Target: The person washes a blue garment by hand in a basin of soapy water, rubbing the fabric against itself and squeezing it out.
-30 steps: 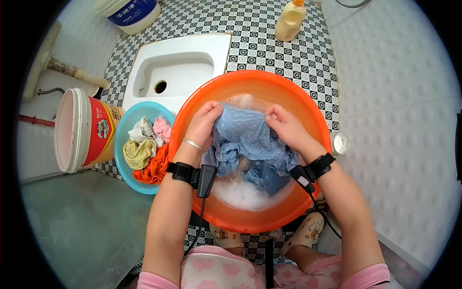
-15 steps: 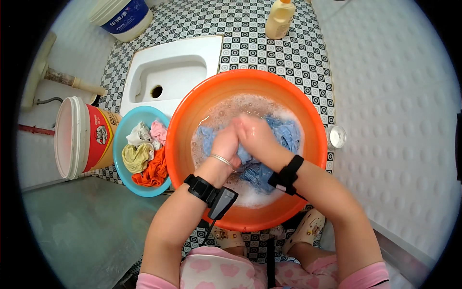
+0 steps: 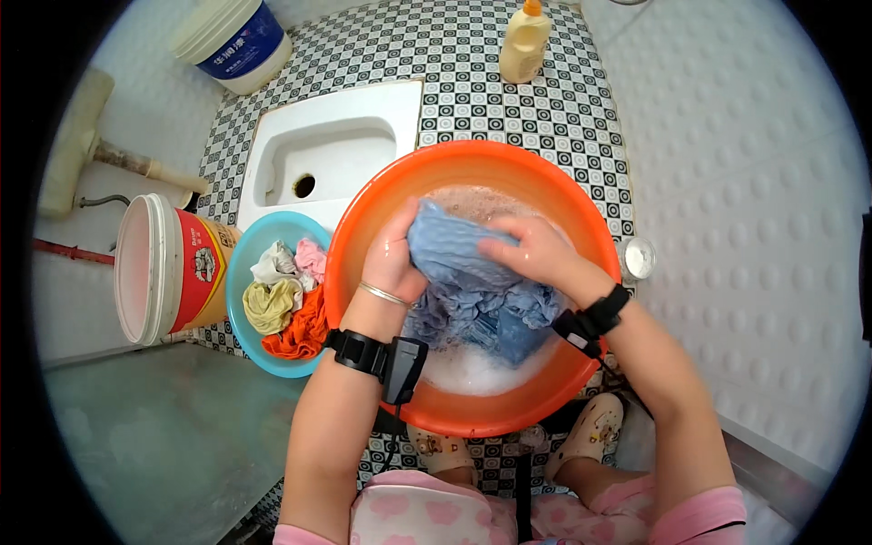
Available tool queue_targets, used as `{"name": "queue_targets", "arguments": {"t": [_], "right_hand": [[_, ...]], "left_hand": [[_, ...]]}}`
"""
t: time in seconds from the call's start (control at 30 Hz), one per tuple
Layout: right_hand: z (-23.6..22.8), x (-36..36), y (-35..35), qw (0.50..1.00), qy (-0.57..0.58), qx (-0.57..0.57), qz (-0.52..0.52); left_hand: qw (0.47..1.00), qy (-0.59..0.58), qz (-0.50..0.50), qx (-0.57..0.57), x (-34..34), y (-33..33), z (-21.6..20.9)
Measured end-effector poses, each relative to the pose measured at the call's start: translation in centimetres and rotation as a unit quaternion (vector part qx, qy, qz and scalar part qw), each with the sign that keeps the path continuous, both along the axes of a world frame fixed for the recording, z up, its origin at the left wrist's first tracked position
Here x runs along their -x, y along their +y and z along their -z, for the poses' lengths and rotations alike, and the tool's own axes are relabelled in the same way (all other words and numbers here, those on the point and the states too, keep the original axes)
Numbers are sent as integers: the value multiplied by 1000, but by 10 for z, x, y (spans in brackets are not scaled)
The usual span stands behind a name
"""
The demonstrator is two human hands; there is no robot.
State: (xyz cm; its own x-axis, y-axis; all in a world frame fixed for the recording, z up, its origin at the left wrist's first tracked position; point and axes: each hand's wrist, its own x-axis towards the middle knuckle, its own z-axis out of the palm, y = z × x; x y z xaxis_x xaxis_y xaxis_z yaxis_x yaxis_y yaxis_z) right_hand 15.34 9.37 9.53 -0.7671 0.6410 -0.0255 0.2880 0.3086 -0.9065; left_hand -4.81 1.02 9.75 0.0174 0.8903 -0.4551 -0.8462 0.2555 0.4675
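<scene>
A large orange basin (image 3: 581, 204) holds soapy water and a wet blue garment (image 3: 472, 295). My left hand (image 3: 392, 259) grips the garment's upper left part, thumb side up, at the basin's left. From the right, my right hand (image 3: 536, 250) closes on the same cloth, with fingers over its top. Between the two hands the cloth is stretched and lifted a little above the water. Its lower, darker folds lie bunched in the suds (image 3: 472, 372). Fingertips under the fabric are hidden.
Left of the basin stands a light blue tub (image 3: 238, 309) with small clothes (image 3: 295, 331). Beyond are a squat toilet (image 3: 363, 104), a red and yellow bucket (image 3: 186, 272) and a white and blue bucket (image 3: 241, 54). A bottle (image 3: 525, 50) stands far; a small jar (image 3: 638, 259) sits right.
My hands were together low in the basin. They have moved apart, and the blue garment has come up, stretched between them. The view has shifted slightly.
</scene>
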Motion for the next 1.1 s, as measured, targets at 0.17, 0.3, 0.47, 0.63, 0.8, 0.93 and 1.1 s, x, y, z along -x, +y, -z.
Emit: {"name": "queue_targets", "arguments": {"t": [0.17,0.3,0.47,0.63,0.8,0.93,1.1], "right_hand": [[-10,3,0,995,85,-41,33],[-6,42,-42,971,164,-24,172],[5,30,-51,986,35,-155,52],[15,25,-11,987,-85,-79,116],[42,-31,-21,929,-253,-270,-12],[71,-43,-9,893,-422,-149,-52],[17,-25,13,936,-169,-309,-25]], "left_hand": [[998,-3,-60,21,-22,6,-7],[999,41,-19,22,-23,0,17],[978,122,-6,168,-60,1,-8],[959,251,-15,131,-6,2,19],[748,620,-7,237,39,-1,19],[480,829,184,222,-3,-17,42],[479,814,324,57,-13,-22,29]]}}
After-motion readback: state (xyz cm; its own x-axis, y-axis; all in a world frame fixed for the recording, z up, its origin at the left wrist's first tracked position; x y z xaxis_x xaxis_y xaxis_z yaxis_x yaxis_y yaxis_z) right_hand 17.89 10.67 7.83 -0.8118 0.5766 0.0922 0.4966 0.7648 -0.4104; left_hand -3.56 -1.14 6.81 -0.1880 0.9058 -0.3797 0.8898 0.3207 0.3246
